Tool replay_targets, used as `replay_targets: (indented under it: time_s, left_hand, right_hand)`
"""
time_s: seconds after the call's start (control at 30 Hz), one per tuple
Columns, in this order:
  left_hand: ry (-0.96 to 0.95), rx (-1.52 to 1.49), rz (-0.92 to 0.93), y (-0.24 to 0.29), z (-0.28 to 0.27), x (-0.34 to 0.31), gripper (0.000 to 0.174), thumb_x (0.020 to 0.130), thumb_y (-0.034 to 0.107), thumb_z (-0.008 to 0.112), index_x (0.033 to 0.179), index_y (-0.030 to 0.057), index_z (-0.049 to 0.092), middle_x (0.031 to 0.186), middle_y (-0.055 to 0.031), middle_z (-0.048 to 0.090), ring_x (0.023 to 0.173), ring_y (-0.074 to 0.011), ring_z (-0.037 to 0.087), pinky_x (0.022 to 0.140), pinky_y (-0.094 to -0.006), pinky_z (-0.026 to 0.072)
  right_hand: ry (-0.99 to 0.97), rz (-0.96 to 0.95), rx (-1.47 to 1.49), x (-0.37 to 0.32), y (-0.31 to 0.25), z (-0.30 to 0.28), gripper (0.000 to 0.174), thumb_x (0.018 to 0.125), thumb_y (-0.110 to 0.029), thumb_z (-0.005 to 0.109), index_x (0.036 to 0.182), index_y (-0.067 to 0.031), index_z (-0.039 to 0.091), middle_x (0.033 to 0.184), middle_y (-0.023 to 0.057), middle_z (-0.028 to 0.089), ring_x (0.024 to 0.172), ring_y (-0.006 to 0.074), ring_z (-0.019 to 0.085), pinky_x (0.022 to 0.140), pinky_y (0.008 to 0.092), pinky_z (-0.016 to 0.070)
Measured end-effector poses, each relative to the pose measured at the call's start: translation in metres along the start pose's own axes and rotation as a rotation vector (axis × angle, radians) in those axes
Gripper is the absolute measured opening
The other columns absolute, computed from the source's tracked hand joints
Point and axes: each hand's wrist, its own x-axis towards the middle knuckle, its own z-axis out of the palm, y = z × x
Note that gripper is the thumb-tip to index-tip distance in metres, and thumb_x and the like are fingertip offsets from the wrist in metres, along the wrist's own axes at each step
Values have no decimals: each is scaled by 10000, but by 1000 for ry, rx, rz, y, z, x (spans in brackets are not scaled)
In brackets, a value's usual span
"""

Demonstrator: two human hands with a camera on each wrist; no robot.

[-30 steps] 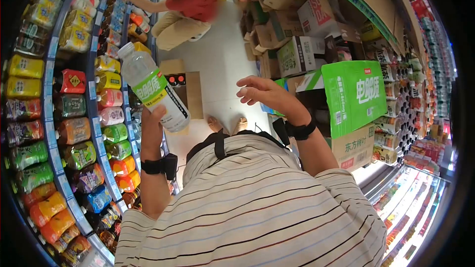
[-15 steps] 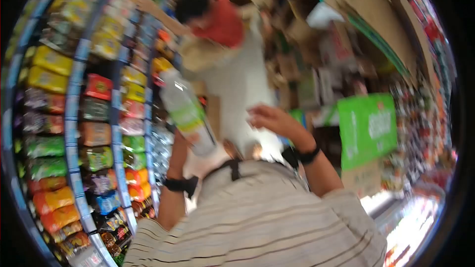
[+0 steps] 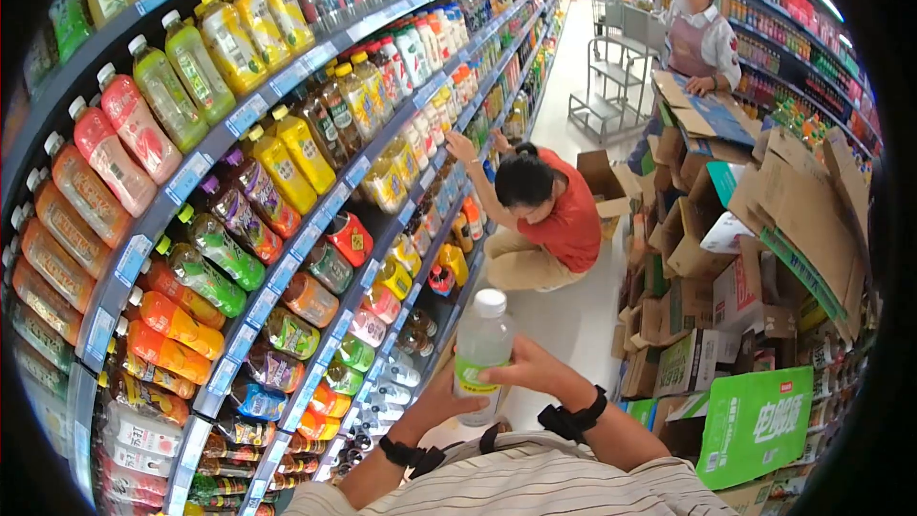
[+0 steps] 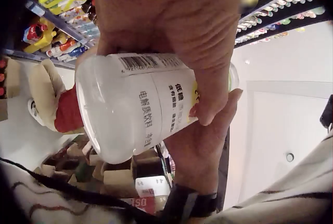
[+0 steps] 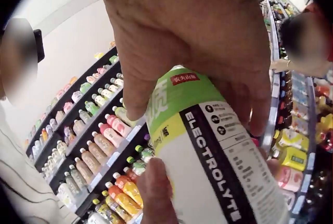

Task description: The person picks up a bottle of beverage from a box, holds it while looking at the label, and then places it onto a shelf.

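Note:
A clear plastic drink bottle [image 3: 484, 333] with a white cap and a green, white and black label stands upright before my chest. My left hand [image 3: 441, 403] grips its lower part. In the left wrist view the thumb of that hand lies across the label, and the bottle's rounded base [image 4: 112, 117] faces the camera. My right hand [image 3: 546, 370] holds the bottle higher up, around the green part of the label. "ELECTROLYTE" is readable on the label [image 5: 210, 164] in the right wrist view, with my left thumb [image 5: 156, 190] against its side.
Shelves [image 3: 277, 86] packed with bottled drinks run along the left. Ahead, a person in a red shirt [image 3: 573, 220] crouches, reaching into a shelf. Opened cardboard boxes [image 3: 693, 244] and a green carton panel [image 3: 755, 428] pile up on the right. Farther back are a step trolley [image 3: 611, 72] and another person [image 3: 702, 38].
The head view has tilted up. The bottle, earlier tilted in my left hand alone, is now upright between both hands. My right hand has come across and taken hold of it.

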Motion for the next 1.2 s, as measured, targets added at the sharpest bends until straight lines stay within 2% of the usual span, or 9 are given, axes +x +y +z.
replay_targets:
  time_s: [0.1,0.2,0.33,0.37,0.47,0.57,0.67,1.03,1.2]
  left_hand:
    - [80,76,83,-7,2,-4,841,793,231,868,1486,44,430,1381,-99,572,1297,-221,532,1095,-382,421]
    - [131,30,7,26,15,-12,804,787,242,875,1449,34,468,1356,-110,596,1262,-231,561,1069,-384,445]
    - [191,98,-11,25,25,-13,776,791,243,877,1425,26,485,1340,-118,609,1229,-229,586,1037,-375,473]
    - [179,38,-97,25,27,-14,776,794,241,873,1425,21,478,1338,-119,608,1232,-227,584,1039,-376,471]
    - [204,69,0,29,39,-6,776,801,236,866,1429,18,466,1337,-118,606,1232,-225,583,1042,-376,470]
    - [197,39,-18,29,45,3,782,815,236,857,1443,21,444,1338,-115,600,1233,-226,583,1039,-380,473]
    - [216,42,-19,31,52,5,780,823,230,855,1448,23,435,1335,-120,597,1231,-225,586,1034,-378,482]
    - [157,-105,-48,50,79,20,786,830,229,855,1449,46,407,1295,-128,601,1190,-223,613,986,-370,529]
    - [101,4,-36,39,76,27,804,835,249,849,1469,67,389,1286,-101,603,1177,-206,603,987,-364,514]
  right_hand:
    - [-46,-48,14,10,-10,7,855,844,-388,841,1474,-19,396,1362,130,562,1266,223,533,1082,369,421]
    - [-108,-59,-109,16,-10,4,907,824,-461,840,1462,8,398,1347,152,563,1271,236,525,1077,357,413]
    - [-114,-73,-240,18,-15,1,943,806,-558,816,1436,19,418,1277,175,590,1212,268,569,1041,368,437]
    - [-116,-81,-229,16,-13,1,930,803,-549,816,1428,19,426,1275,176,592,1208,265,573,1036,368,441]
    - [-114,-108,-211,16,-14,-9,893,796,-522,815,1406,18,449,1266,177,601,1197,256,585,1020,367,453]
    - [-135,-67,-189,12,-16,-20,853,811,-396,838,1458,-25,425,1321,124,598,1241,229,550,1085,379,418]
    - [-56,-131,-197,9,-15,-26,862,774,-478,825,1396,4,473,1251,166,635,1170,253,612,1001,371,470]
    - [-14,-125,-133,-12,-46,-45,884,778,-463,820,1444,-14,452,1290,164,625,1203,246,602,1034,371,457]
    - [-29,-123,-92,-18,-62,-48,877,782,-413,830,1462,-26,434,1322,142,605,1234,233,578,1060,379,442]
